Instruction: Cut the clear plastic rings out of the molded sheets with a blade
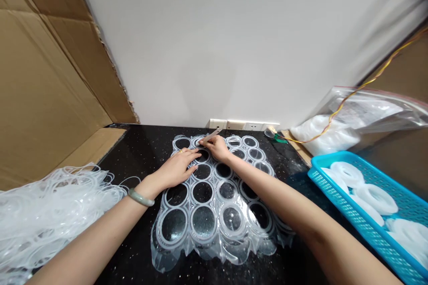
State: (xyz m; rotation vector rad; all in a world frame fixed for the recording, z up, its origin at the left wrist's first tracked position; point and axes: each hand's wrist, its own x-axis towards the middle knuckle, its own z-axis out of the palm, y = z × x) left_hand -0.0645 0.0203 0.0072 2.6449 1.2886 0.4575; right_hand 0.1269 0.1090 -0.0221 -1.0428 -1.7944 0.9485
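Note:
A translucent sheet of moulded silicone rings lies on the black speckled countertop, its outer edge ragged and partly curled. My left hand, a bangle on its wrist, rests on the sheet's left side with fingers stretched out, holding nothing. Close beside it, at the far rows of rings, my right hand is closed around a thin flat metal tool. The tool slants up to the right, with a small hole near its upper end. Its working tip is hidden by my fingers or too small to make out.
Loose translucent silicone scraps are heaped at the left. A blue basket at the right holds several white rings. Behind it sits a clear plastic bag, crossed by a yellow-red cable. Cardboard and wall sockets border the counter.

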